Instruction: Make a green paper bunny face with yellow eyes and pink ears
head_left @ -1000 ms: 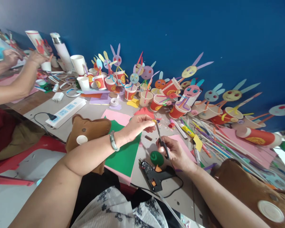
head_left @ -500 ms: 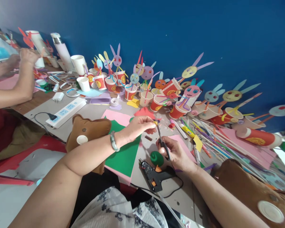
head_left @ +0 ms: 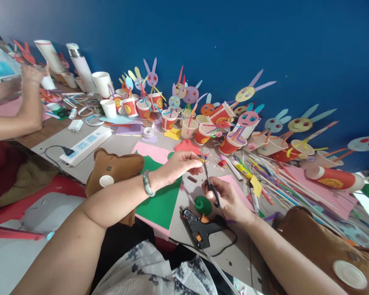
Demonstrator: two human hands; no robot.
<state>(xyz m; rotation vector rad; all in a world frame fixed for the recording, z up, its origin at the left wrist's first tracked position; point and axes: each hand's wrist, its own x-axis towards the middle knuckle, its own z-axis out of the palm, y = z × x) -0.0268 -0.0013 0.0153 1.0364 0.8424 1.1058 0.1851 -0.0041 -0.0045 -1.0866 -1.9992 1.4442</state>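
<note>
My left hand [head_left: 184, 166] pinches a small yellow piece [head_left: 201, 159], mostly covered by the fingertips, above the edge of the green sheet [head_left: 161, 196]. Black-handled scissors [head_left: 213, 191] are gripped in my right hand [head_left: 224, 196], their blades pointing away from me and reaching up beside the yellow piece. Below the scissors lies a round green paper shape [head_left: 203, 205]. A black glue gun [head_left: 201, 229] rests on the table nearer to me, just under that shape.
Paper cups with rabbit figures [head_left: 169, 119] line the blue wall. A white power strip [head_left: 86, 145] lies left, pens and coloured sticks [head_left: 276, 184] right. Brown padded covers [head_left: 113, 168] hang over the table edge. Another person's arm [head_left: 27, 102] is at far left.
My hands and the scissors look nearly the same as before. At far left, the other person's hands and the red paper rabbit have shifted slightly leftward.
</note>
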